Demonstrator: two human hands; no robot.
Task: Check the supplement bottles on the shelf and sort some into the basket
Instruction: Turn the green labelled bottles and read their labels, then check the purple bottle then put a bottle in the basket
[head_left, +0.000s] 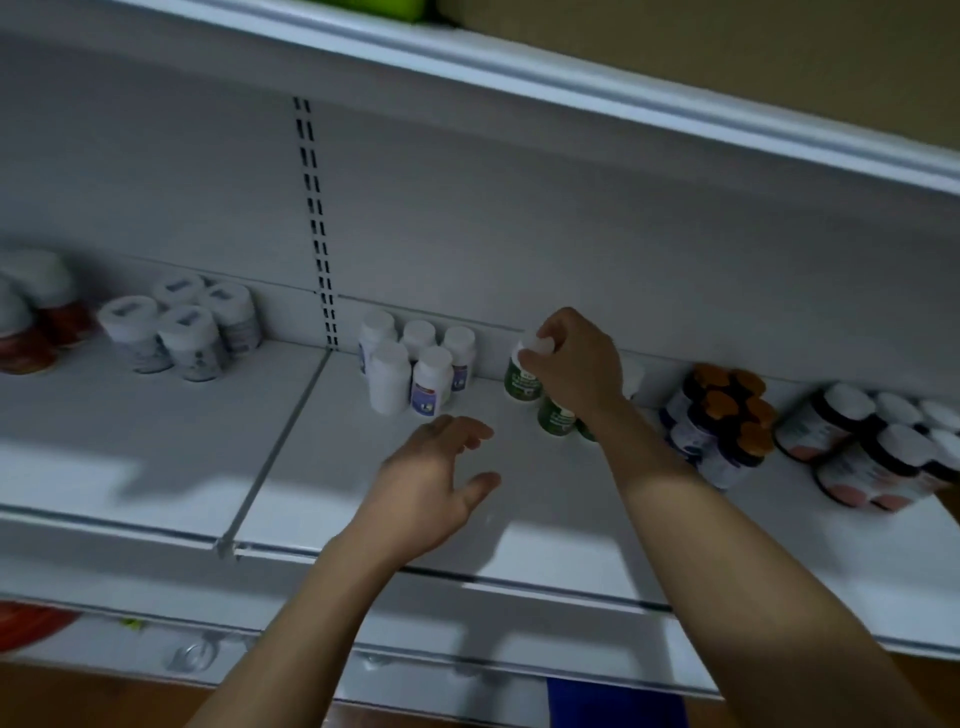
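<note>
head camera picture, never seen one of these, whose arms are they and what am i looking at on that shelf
There is no machine here. A person wears a camera on the head, so this single picture looks forward and down along their own two bare arms. They face a white shop shelf. The right hand grips a green-labelled bottle by its white cap. The left hand is open and holds nothing, just in front of a group of white bottles. Further right stand orange-capped bottles and dark bottles with white caps. To the left are grey-labelled bottles. No basket is clearly in view.
</note>
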